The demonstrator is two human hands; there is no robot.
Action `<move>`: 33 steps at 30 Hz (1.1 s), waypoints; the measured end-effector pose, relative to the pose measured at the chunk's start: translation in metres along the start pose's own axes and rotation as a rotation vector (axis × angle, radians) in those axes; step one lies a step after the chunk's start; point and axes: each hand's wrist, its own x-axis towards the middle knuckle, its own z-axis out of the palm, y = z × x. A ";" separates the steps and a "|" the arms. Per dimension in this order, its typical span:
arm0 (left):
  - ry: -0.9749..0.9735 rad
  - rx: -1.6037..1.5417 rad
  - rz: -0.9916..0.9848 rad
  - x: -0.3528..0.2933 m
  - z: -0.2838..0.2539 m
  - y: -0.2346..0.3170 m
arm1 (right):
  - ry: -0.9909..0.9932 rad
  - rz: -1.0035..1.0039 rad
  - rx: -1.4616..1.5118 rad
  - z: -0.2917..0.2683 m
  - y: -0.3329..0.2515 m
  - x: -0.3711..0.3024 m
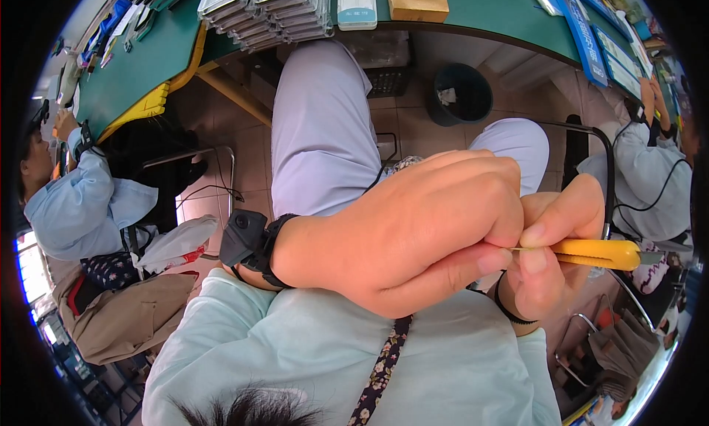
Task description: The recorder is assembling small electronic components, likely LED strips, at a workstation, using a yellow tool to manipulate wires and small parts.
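My left hand (436,227) reaches across in front of my chest, fingers curled and thumb pressed to the forefinger. Its pinch meets the fingertips of my right hand (565,212). A thin, pale sliver shows between the two pinches, too small to make out. Held in my right hand is a yellow utility knife (602,254), lying roughly level, with a short grey blade pointing right, away from the left hand. The knife's left end is hidden by my fingers. Both hands are raised above my lap.
Beyond my knees is a green table (487,9) with stacked clear plastic trays (277,9), a blue-and-white box (357,5) and a wooden block (418,1). A dark bin (459,94) stands beneath. Co-workers sit left (85,197) and right (646,175).
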 end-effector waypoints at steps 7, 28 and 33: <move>0.017 -0.103 -0.017 -0.002 0.000 0.000 | -0.044 0.004 0.001 0.000 0.001 0.003; 0.056 -0.076 -0.039 -0.003 0.001 0.001 | -0.131 -0.036 -0.091 -0.004 -0.002 0.009; 0.042 -0.050 -0.142 -0.004 0.002 0.004 | -0.082 -0.203 -0.431 -0.011 0.002 0.008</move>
